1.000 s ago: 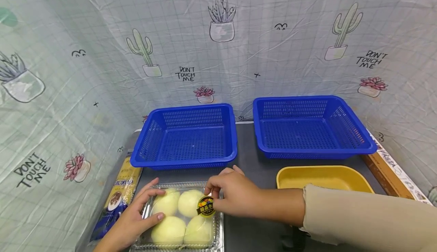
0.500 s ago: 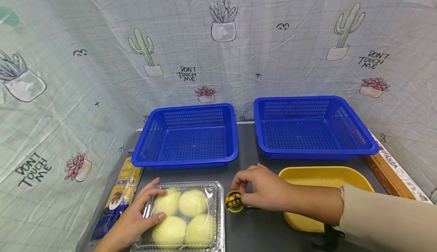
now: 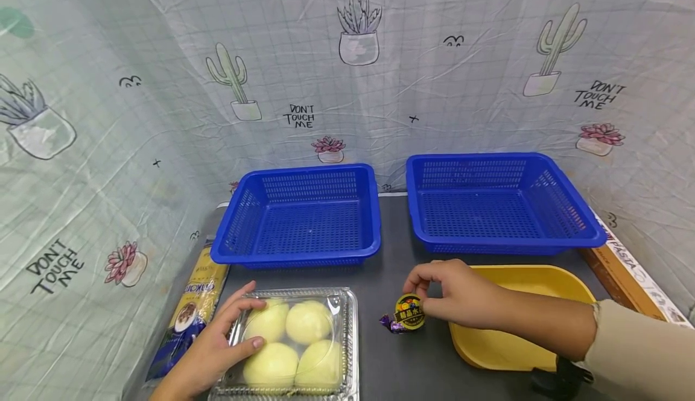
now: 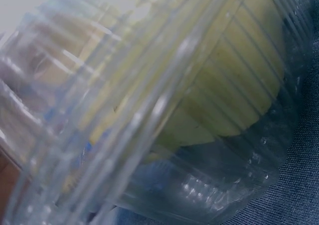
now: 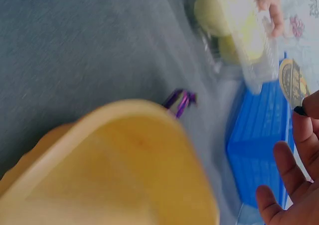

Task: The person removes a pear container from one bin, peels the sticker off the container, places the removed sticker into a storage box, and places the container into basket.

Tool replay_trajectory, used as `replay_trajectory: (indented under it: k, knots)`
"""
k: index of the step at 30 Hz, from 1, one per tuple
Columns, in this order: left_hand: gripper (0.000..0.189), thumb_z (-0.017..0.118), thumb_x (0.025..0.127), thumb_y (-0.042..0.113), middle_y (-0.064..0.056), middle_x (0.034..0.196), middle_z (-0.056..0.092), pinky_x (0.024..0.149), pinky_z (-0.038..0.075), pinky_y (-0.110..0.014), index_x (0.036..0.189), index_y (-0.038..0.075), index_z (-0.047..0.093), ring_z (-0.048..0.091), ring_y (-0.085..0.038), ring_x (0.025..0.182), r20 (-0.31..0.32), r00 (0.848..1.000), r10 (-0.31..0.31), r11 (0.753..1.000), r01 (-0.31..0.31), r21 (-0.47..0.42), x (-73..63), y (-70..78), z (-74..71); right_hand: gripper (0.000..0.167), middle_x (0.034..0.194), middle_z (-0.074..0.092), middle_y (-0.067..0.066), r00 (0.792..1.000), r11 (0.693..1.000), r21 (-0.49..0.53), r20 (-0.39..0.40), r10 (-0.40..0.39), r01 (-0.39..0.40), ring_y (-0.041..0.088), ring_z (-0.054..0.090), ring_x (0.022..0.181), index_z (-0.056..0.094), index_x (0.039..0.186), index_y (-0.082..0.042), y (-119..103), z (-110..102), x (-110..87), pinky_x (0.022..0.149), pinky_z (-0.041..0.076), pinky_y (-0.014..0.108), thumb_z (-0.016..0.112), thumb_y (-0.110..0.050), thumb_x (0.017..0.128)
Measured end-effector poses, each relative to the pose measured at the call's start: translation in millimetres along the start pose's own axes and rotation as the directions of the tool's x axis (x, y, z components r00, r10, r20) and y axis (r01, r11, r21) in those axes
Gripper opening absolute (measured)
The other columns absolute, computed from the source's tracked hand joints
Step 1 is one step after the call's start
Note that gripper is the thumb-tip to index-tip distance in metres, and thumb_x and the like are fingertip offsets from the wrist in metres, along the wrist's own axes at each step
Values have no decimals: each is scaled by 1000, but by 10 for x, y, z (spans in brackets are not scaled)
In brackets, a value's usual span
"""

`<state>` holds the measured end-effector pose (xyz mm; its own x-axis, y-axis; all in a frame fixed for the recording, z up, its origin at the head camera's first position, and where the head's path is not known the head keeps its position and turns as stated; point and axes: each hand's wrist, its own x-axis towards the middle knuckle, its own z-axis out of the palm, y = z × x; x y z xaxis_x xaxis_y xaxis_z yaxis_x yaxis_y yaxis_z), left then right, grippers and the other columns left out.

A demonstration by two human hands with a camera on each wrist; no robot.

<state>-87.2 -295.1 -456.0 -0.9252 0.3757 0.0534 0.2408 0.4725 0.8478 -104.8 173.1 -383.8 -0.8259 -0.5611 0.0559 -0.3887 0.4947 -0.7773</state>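
A clear plastic box (image 3: 350,344) holding several pale yellow round fruits (image 3: 308,321) stands at the front left. My left hand (image 3: 214,344) rests on its left side, thumb and fingers spread on the lid. Ribbed plastic with a fruit behind it fills the left wrist view. Over the table to the right of the box, my right hand (image 3: 456,292) pinches a round black-and-gold sticker (image 3: 409,312) between thumb and forefinger; the pinch shows clearly in the right wrist view. A purple-wrapped candy (image 3: 392,324) lies on the table, partly behind the sticker.
Two blue baskets, one at left (image 3: 295,262) and one at right (image 3: 507,245), stand at the back. A yellow tub (image 3: 521,271) sits under the right forearm. A pasta packet (image 3: 190,304) lies far left, a long pasta box (image 3: 632,274) far right.
The right hand has pulled the sticker off the box lid and carried it to the right, above the candy. My left hand has stayed on the box.
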Motion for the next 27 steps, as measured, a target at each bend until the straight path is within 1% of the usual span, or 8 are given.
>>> replay_trajectory:
  k: [2, 4, 9, 10, 13, 21, 24, 27]
  knots:
    - [46, 81, 95, 12, -20, 172, 26, 101, 23, -90, 136, 22, 63, 17, -59, 153, -1, 1000, -2, 1000, 2, 0, -3, 2, 4, 31, 91, 67, -9, 1000, 1000, 9, 9, 24, -24, -1, 31, 47, 73, 105, -21, 45, -45, -43, 47, 33, 21, 68, 4, 87]
    - [46, 81, 95, 12, -21, 171, 26, 101, 23, -89, 136, 21, 63, 18, -59, 153, 1, 1000, -1, 1000, 1, -4, -6, -1, 10, 31, 90, 67, -10, 1000, 1000, 0, 15, 22, -22, 0, 38, 52, 73, 105, -22, 100, -82, -93, 54, 41, 24, 68, 3, 87]
    - [46, 81, 95, 13, -19, 172, 26, 100, 24, -90, 137, 23, 63, 19, -59, 153, 1, 1000, 6, 1000, -6, 14, -9, -9, 13, 30, 89, 68, -14, 1000, 1000, -1, 26, 4, -4, 6, 59, 79, 73, 105, -22, 272, -140, -232, 77, 53, 30, 69, 3, 89]
    - [46, 82, 95, 13, -19, 172, 26, 100, 23, -90, 136, 23, 63, 19, -59, 153, -2, 1000, 6, 1000, -6, 17, -6, -9, 11, 29, 89, 68, -14, 999, 1000, 11, 31, 8, -8, 7, 61, 84, 73, 105, -21, 317, -150, -256, 76, 53, 29, 69, 3, 89]
    - [46, 81, 95, 12, -20, 172, 25, 100, 20, -91, 136, 22, 63, 17, -60, 153, -7, 1000, 10, 1000, -10, 8, 12, -10, 4, 28, 89, 67, -12, 999, 999, 51, 42, -13, 10, 8, 62, 85, 72, 107, -18, 465, -185, -323, 74, 53, 28, 69, 5, 91]
    - [46, 82, 94, 11, -24, 171, 25, 102, 17, -91, 135, 21, 64, 17, -60, 152, -13, 1000, 20, 1000, -20, 2, 32, -4, 14, 29, 88, 65, -7, 987, 987, 113, 98, -124, 113, 9, 62, 77, 70, 115, -14, 845, -373, -467, 64, 54, 27, 68, 7, 96]
    - [47, 83, 93, 12, -24, 171, 26, 101, 17, -91, 135, 21, 64, 18, -59, 152, -19, 1000, 21, 1000, -21, 11, 18, -4, 15, 29, 89, 65, -7, 983, 988, 111, 133, -122, 108, 9, 62, 78, 70, 116, -14, 943, -463, -516, 64, 54, 27, 68, 7, 96]
    - [47, 82, 94, 11, -24, 171, 25, 102, 18, -91, 136, 21, 64, 17, -60, 153, -18, 1000, 20, 1000, -20, 11, 10, -3, 8, 26, 88, 63, -9, 980, 992, 108, 180, -89, 70, 9, 61, 79, 71, 116, -15, 1028, -549, -561, 63, 52, 27, 69, 3, 98]
